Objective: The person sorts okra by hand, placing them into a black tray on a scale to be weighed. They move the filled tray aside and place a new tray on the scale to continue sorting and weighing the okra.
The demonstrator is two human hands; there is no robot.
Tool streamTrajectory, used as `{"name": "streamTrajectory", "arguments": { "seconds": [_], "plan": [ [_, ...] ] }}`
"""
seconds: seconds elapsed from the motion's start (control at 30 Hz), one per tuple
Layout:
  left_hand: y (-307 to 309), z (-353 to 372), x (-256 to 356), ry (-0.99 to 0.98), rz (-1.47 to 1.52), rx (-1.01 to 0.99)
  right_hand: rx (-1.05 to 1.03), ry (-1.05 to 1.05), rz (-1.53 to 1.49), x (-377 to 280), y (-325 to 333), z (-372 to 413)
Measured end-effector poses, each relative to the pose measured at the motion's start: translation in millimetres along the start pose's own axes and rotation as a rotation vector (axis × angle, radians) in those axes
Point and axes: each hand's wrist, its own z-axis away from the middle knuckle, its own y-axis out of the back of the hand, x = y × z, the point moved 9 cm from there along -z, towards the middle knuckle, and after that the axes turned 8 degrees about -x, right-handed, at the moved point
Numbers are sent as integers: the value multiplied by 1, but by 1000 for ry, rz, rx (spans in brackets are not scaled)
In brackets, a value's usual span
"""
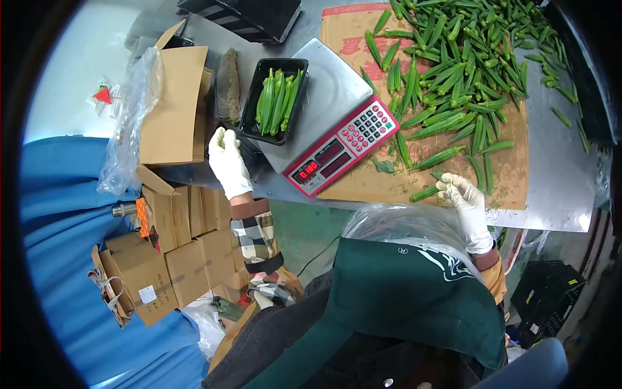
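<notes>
My left hand (228, 162), in a white glove, is at the table's left edge with its fingers curled together; whatever they hold, if anything, is hidden. Just right of it, a black tray (245, 133) of okra pods (278, 100) rests on the scale (337, 71), whose red display reads 0.180. My right hand (465, 206), also gloved, pinches the end of a single okra pod (424, 194) low over the cardboard sheet (363, 185). Beyond that hand spreads a large loose pile of okra (463, 71). A torn leaf piece (383, 166) lies on the cardboard.
Black trays (259, 16) stand at the back of the metal table (557, 188). An open carton (172, 107) with clear plastic stands left of the scale, and several cardboard boxes (194, 266) are stacked below. A black crate (547, 295) is on the floor at right.
</notes>
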Motion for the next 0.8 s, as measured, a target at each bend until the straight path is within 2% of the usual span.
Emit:
{"name": "streamTrajectory", "arguments": {
  "seconds": [0.13, 0.2, 0.27, 0.37, 0.47, 0.57, 0.67, 0.8],
  "plan": [
    [-33, 21, -6, 258, 35, -177, -6, -5, 7, 2, 0, 0],
    [-46, 28, -6, 296, -42, -223, -4, -19, 6, 4, 0, 2],
    [-53, 28, -23, 348, 12, -246, 3, -36, -3, 4, 1, 3],
    [-69, 31, -48, 508, 324, -264, -7, -40, -27, 10, 4, 1],
    [-87, 15, -47, 461, 408, -395, -6, -48, -54, 8, -1, 1],
    [-127, 1, -21, 438, 440, -501, 3, -59, -11, 5, -2, 1],
    [-181, -12, 39, 303, 463, -621, 22, -54, -44, 11, 5, 0],
    [-264, -48, 72, 333, 521, -682, 71, -23, -53, 16, 15, -1]
  ]
}}
